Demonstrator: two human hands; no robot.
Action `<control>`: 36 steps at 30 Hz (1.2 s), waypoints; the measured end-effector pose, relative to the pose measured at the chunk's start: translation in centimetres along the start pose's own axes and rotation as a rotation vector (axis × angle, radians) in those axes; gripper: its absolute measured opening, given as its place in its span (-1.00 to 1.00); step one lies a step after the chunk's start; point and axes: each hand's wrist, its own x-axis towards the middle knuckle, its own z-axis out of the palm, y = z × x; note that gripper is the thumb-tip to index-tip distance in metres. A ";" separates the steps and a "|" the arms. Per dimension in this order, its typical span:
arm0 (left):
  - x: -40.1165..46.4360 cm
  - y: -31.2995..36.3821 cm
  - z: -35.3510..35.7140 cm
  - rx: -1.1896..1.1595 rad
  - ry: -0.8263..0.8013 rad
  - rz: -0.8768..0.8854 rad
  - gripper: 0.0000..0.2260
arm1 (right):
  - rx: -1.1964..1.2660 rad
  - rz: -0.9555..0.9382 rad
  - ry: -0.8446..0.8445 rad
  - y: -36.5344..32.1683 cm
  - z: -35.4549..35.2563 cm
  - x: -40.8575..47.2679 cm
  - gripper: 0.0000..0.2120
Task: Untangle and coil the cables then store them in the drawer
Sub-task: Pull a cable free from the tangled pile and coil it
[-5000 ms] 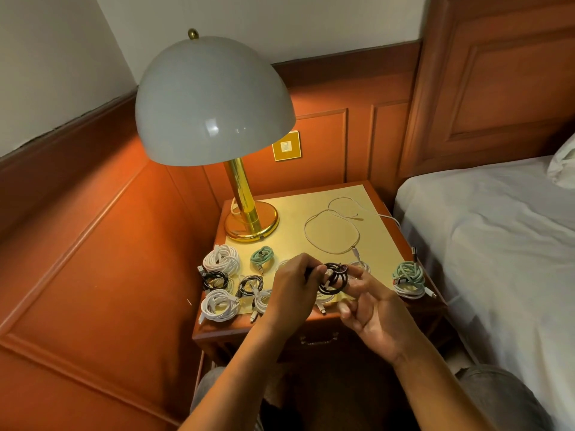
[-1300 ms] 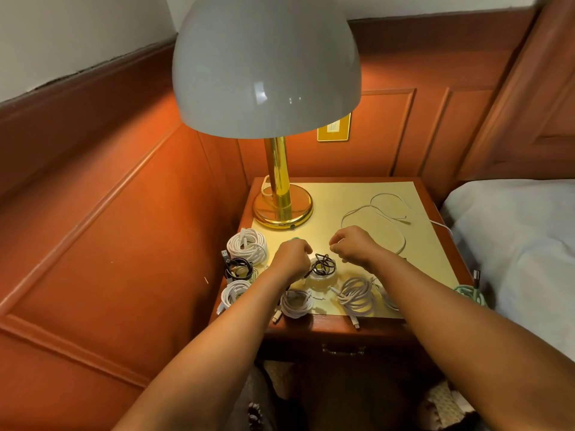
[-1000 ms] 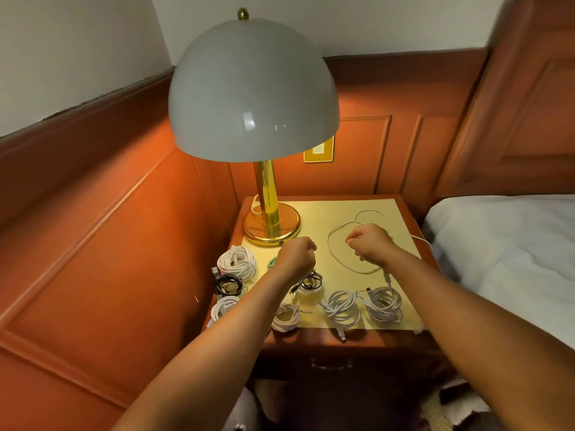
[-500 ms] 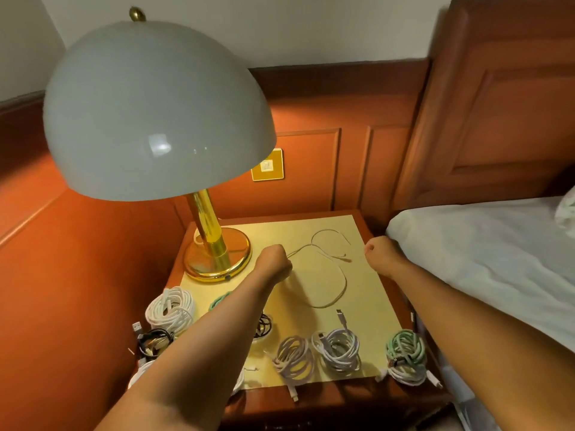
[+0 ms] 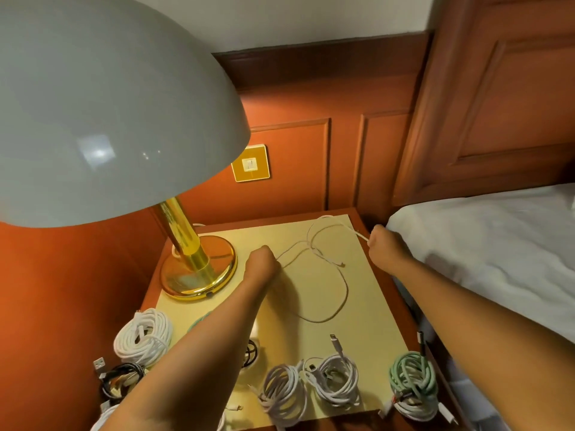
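A thin loose white cable point(image 5: 337, 293) lies in open loops on the yellow top of the nightstand point(image 5: 311, 309). My left hand point(image 5: 260, 263) grips it near the lamp base, fingers curled. My right hand point(image 5: 384, 245) pinches the cable's other stretch at the table's far right edge. Several coiled cables line the near edge: white coils point(image 5: 143, 337) point(image 5: 284, 388) point(image 5: 337, 379), a green and white coil point(image 5: 412, 387), and a black coil point(image 5: 123, 379). My left forearm hides part of another black coil point(image 5: 250, 353). No drawer is in view.
A brass lamp point(image 5: 196, 262) with a large grey dome shade point(image 5: 102, 113) stands at the back left and overhangs the table. A bed with a white sheet point(image 5: 485, 244) adjoins on the right. Wood panelling with a wall socket point(image 5: 250, 163) rises behind.
The black coil was set down among the others. Both hands then reached back to the loose white cable and took hold of it, the right hand moving out to the right edge.
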 end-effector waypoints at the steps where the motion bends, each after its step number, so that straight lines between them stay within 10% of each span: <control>1: -0.1 0.5 -0.5 -0.043 0.033 -0.001 -0.84 | 0.089 -0.004 0.056 -0.6 -1.1 -0.3 -0.94; 6: -2.1 3.9 -3.7 -0.278 0.139 0.064 -0.81 | 0.549 0.028 0.223 -4.3 -6.8 -0.6 -0.81; 12: -10.7 8.5 -8.9 -0.871 0.154 0.193 -0.88 | 1.423 0.065 -0.115 -9.2 -13.9 -6.5 -0.73; 16: -18.4 7.4 -10.9 -1.192 0.208 0.156 -0.82 | 1.193 -0.108 -0.050 -11.0 -15.1 -11.1 -0.79; 24: -21.8 7.4 -11.5 -1.480 -0.282 -0.086 -0.56 | 0.583 -0.357 0.401 -12.9 -11.0 -15.6 -0.83; 36: -13.3 10.7 -15.6 -1.584 -0.254 -0.046 -0.81 | 0.590 -0.390 0.209 -9.1 -5.6 -14.0 -0.92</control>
